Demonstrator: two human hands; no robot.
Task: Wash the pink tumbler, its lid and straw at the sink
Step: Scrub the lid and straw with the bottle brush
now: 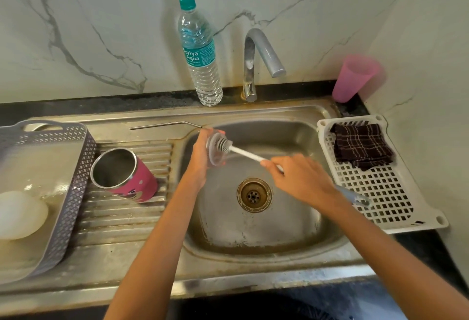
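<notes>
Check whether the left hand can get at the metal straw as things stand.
Probably, but not to grip it yet: the straw lies bare on the sink rim just behind the left hand, nothing between them, yet that hand holds the lid.

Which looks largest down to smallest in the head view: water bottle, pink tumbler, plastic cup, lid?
1. water bottle
2. pink tumbler
3. plastic cup (tumbler is nearer, so unsure)
4. lid

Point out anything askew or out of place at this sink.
The pink steel tumbler lies tipped on its side on the ribbed steel drainboard, and the bent metal straw lies loose along the sink's back rim. Nothing looks spilled or broken.
</notes>
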